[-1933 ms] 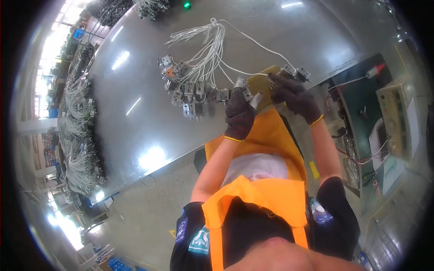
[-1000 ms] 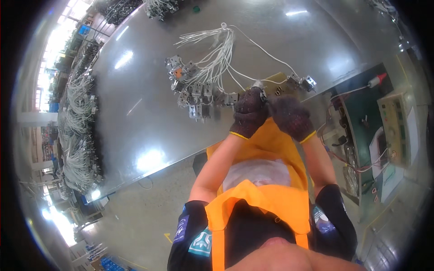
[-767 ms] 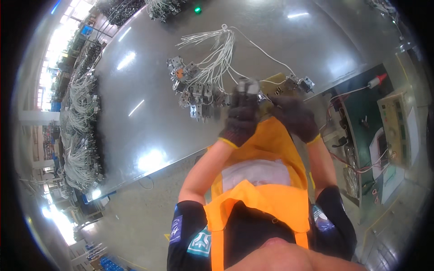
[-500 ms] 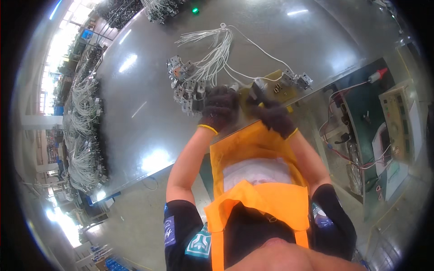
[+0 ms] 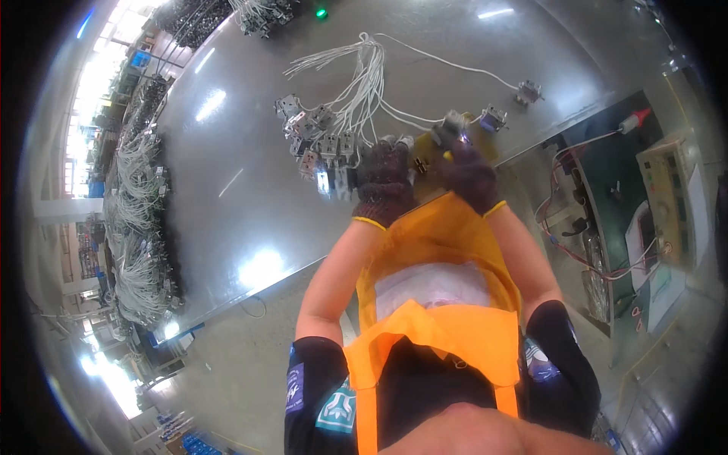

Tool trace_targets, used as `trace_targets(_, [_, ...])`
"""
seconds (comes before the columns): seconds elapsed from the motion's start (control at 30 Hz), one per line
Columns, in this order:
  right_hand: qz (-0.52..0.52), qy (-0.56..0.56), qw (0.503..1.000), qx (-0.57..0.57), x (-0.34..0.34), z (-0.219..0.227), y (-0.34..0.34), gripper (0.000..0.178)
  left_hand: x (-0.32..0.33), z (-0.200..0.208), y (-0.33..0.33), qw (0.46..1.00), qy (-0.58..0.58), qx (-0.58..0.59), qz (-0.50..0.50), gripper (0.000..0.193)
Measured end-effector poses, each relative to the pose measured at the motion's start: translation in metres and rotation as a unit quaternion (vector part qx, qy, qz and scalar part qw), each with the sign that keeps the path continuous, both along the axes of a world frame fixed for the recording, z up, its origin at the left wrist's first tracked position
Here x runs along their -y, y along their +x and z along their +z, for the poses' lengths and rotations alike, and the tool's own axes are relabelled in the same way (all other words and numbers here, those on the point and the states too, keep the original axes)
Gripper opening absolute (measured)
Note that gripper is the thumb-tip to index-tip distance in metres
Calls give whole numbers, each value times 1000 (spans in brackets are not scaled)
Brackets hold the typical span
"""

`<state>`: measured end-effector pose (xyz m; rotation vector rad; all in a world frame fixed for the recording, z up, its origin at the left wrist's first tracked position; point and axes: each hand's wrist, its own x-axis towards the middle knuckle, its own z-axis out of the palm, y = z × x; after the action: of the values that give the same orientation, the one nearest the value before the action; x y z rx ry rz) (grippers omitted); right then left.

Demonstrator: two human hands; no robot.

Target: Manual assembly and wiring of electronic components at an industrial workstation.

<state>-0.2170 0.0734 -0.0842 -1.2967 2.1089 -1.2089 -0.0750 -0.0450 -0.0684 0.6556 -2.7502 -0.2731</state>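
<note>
Both hands wear dark gloves with yellow cuffs, working side by side at the table's near edge. My left hand (image 5: 385,176) is closed, fingertips bent over a pale piece I cannot clearly make out, beside a cluster of small metal boxes (image 5: 326,144). My right hand (image 5: 469,173) grips a small metal box (image 5: 455,121) on a white cable, above a brass-yellow plate (image 5: 428,163) partly hidden by the hands. White cables (image 5: 368,76) run from a gathered bundle to the boxes. Two more cabled boxes, one nearer (image 5: 494,118) and one farther (image 5: 528,92), lie to the right.
The grey metal table (image 5: 243,152) reflects bright lights. Heaps of white-cabled parts (image 5: 140,205) line its left side, with another pile (image 5: 262,15) at the far left. On the right stand a green bench (image 5: 607,182), a red-tipped plug (image 5: 633,121) and a beige control box (image 5: 667,193).
Two loose cabled boxes have shifted away and to the right, spreading apart. My left hand has moved right, toward my right hand. The right hand has shifted slightly right.
</note>
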Motion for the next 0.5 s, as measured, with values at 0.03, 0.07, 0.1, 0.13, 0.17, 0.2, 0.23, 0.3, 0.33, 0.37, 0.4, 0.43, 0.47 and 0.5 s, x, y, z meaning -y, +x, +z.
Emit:
trace_targets(0.03, [-36,19,999,22,1,2,-13,49,5,-2,1,1000,1,2,-2,49])
trace_targets(0.07, [-69,35,996,46,5,2,-22,51,14,-6,6,999,-25,3,-22,48])
trace_targets(0.1, [-70,33,996,47,6,0,-32,51,25,-11,8,998,-49,2,-47,47])
trace_targets(0.13, [-71,40,996,36,7,-4,-44,53,37,-22,13,998,-51,2,-49,47])
trace_targets(0.17, [-72,48,996,25,8,-8,-53,55,51,-38,19,994,85,-70,-24,47])
trace_targets(0.2, [-73,57,996,16,7,-11,-57,56,55,-39,21,965,221,-138,2,47])
trace_targets(0.23, [-75,57,995,19,5,-15,-56,56,55,-43,19,966,221,-136,0,47])
trace_targets(0.3, [-73,62,994,-61,1,-18,-56,56,33,-25,2,857,421,-295,47,54])
trace_targets(0.33, [-74,63,993,-60,0,-19,-59,56,22,-20,-6,775,509,-367,70,58])
trace_targets(0.37, [-61,30,998,7,2,-19,-61,57,9,-19,-10,776,508,-367,71,58])
trace_targets(0.4, [-47,-1,996,76,3,-20,-61,57,-6,-20,-13,861,414,-290,51,59])
trace_targets(0.43, [-46,0,996,77,2,-18,-60,57,-15,-20,-16,928,310,-206,28,61])
trace_targets(0.47, [-51,-15,995,89,-1,-13,-60,55,-17,-18,-21,927,312,-206,28,61])
trace_targets(0.5, [-55,-31,993,100,-5,-9,-59,54,-18,-16,-28,972,141,-189,19,60])
